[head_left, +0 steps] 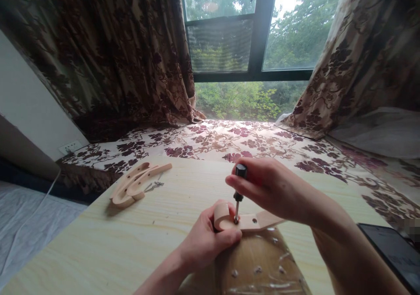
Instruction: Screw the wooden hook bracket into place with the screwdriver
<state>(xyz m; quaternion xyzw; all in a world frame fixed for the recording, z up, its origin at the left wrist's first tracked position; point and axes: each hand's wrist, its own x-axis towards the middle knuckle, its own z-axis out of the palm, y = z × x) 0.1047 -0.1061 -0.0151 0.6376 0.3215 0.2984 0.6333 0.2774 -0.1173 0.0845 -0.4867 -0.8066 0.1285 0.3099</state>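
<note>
My right hand (257,183) is closed around the black handle of a screwdriver (240,171), held nearly upright. The screwdriver's metal shaft points down into a hole in a curved wooden hook (245,222). A second dark hole shows further along the hook's flat arm. With fingers and thumb, my left hand (213,231) grips the hook's rounded end. Beneath the hook lies a brown board wrapped in clear plastic (259,260), with several small pale marks on it. Whether a screw sits under the screwdriver's tip is hidden.
Several more curved wooden hooks (131,185) lie at the left on the pale wooden table (98,238), beside a small pile of screws (153,185). A dark-screened device (390,251) is at the right edge. Behind the table are a flowered cloth (210,140), curtains and a window.
</note>
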